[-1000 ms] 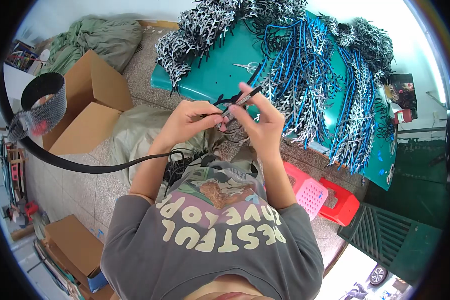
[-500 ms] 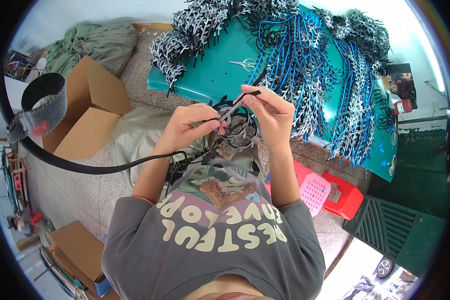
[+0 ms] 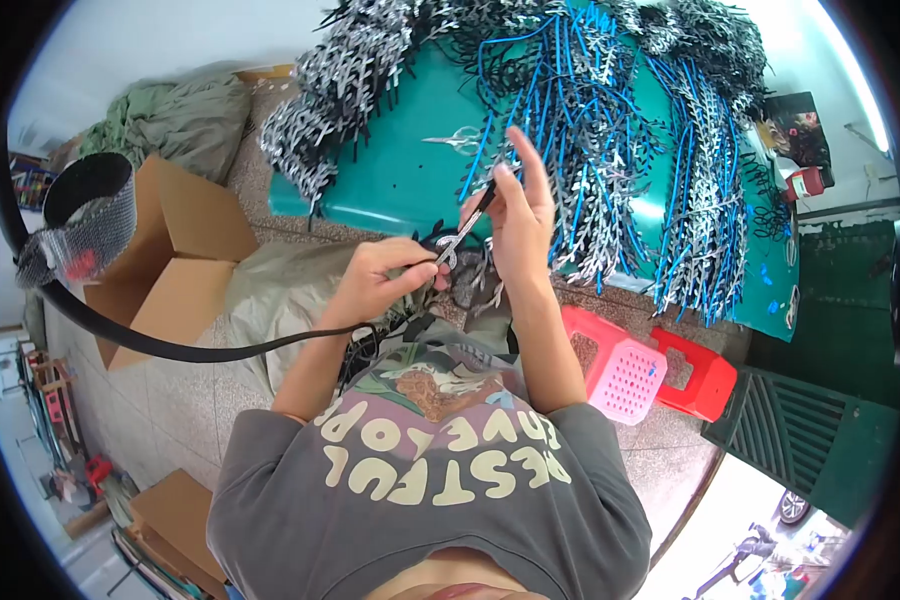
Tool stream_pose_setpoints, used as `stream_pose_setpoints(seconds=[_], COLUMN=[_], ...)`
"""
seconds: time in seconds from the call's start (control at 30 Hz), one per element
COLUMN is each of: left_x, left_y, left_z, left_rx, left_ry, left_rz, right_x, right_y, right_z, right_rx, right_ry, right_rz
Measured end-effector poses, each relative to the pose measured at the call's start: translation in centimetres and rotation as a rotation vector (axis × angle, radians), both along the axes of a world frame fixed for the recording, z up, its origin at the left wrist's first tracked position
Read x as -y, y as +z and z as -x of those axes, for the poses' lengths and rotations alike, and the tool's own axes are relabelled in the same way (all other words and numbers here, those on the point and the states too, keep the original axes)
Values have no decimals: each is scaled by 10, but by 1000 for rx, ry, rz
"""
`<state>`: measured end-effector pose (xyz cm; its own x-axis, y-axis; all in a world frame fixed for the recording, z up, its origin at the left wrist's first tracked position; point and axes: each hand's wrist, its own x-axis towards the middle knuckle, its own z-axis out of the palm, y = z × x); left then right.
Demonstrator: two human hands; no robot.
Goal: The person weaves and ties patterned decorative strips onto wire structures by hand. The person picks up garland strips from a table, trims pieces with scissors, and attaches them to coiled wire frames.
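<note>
Between my hands runs a narrow silver-and-black strip with a dark end, slanting up to the right. My left hand is closed, with thumb and fingers pinching its lower part, where the silver piece looks looped. My right hand is at the upper, dark end. Its index finger points up and away, while the thumb and the other fingers, partly hidden, seem to hold the strip. Below the hands, over my lap, hang more dark and silver strips, partly covered.
On the green table lie scissors, heaps of silver-black leafy strips and blue cords. A pink stool and a red stool stand at right. An open cardboard box is at left.
My right hand has moved slightly left and down, and its index finger has lifted away from the strip. The left hand keeps its pinch. The view has shifted a little.
</note>
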<state>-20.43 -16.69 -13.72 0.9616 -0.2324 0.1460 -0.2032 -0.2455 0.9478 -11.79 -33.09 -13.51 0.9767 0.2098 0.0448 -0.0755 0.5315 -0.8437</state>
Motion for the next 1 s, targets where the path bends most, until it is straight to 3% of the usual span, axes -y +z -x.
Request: stream_pose_setpoints(seconds=[0.03, 0.13, 0.27, 0.37, 0.53, 0.67, 1.0], left_x=[5, 15, 28, 57, 103, 124, 146], left_y=[-4, -12, -19, -16, -16, -17, -41], left_z=[-8, -43, -123, -169, -227, -266, -326], left_rx=[3, -403, -415, -387, -373, -366, -525], left_ry=[-13, 104, 103, 36, 19, -30, 56], left_rz=[-2, 359, 460, 336, 245, 112, 131], right_x=[5, 28, 66, 71, 110, 138, 159], right_y=[-11, -36, -50, -26, -12, -21, -78], right_z=[-16, -63, -103, -138, -206, -247, -328], right_rx=[-76, -217, -220, -91, -105, -210, -300], right_ry=[-18, -65, -68, 62, 79, 161, 370], right_rz=[42, 118, 236, 162, 92, 10, -144])
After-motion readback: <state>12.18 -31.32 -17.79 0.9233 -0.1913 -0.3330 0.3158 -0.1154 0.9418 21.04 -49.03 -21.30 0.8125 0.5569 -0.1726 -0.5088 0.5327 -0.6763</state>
